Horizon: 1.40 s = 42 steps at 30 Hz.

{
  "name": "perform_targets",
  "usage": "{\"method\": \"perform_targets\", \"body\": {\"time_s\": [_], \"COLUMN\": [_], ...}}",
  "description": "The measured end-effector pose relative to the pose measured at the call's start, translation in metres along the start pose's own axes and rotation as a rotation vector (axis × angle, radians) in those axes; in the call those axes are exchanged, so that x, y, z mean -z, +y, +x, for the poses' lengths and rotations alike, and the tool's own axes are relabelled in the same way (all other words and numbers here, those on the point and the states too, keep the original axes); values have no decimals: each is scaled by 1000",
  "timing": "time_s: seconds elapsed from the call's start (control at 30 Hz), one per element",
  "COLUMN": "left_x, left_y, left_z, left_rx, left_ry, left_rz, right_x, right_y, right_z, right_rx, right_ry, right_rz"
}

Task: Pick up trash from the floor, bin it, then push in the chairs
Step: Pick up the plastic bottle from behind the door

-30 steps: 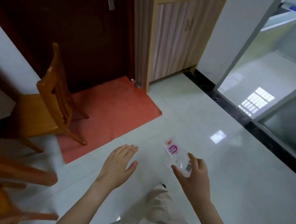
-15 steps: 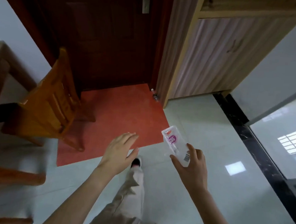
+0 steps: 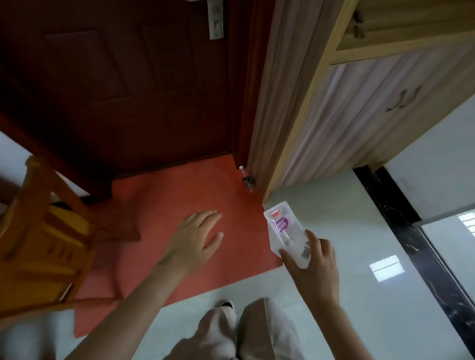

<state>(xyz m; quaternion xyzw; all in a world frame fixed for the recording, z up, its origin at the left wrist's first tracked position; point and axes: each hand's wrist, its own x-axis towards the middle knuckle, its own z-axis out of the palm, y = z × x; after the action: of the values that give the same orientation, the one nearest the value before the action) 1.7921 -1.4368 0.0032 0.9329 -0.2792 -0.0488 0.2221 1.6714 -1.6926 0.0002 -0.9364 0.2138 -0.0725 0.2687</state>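
My right hand (image 3: 315, 269) grips a clear plastic wrapper (image 3: 284, 229) with a pink and purple label and a barcode, held up above the floor at the edge of the red mat (image 3: 175, 198). My left hand (image 3: 193, 238) hovers flat over the mat with its fingers spread and nothing in it. A wooden chair (image 3: 35, 240) stands at the left, its back toward me. A small bottle (image 3: 247, 179) lies on the floor at the foot of the door frame.
A dark red door (image 3: 120, 77) with a metal handle fills the upper left. A wooden cabinet (image 3: 372, 104) stands to its right. A black floor strip (image 3: 419, 258) and a glass partition run along the right. My legs in beige trousers (image 3: 250, 343) are below.
My right hand has lifted the wrapper off the pale floor and I have stepped closer to the door and mat. The left hand stays open in front of me.
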Motion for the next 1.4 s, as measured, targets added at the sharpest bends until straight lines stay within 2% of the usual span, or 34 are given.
{"method": "perform_targets", "body": {"time_s": [0.37, 0.6, 0.77, 1.1, 1.27, 1.4], "left_x": [-78, -157, -269, -564, -671, -719], "left_y": [-77, -149, -236, -415, -461, -473], "left_z": [193, 285, 347, 450, 500, 531], "left_rx": [114, 136, 106, -76, -242, -433], "left_ry": [-98, -195, -212, -220, -198, -171], "left_rz": [-46, -60, -117, -88, -19, 26], "right_x": [-102, -206, -330, -600, -672, -701], "right_y": [33, 68, 122, 288, 344, 369], "right_z": [208, 282, 324, 385, 396, 398], "right_rx": [-64, -177, -170, -76, 4, 3], "right_ry": [-95, -124, -164, -197, -193, -174], "right_rz": [-18, -20, -21, -89, -132, -129]}}
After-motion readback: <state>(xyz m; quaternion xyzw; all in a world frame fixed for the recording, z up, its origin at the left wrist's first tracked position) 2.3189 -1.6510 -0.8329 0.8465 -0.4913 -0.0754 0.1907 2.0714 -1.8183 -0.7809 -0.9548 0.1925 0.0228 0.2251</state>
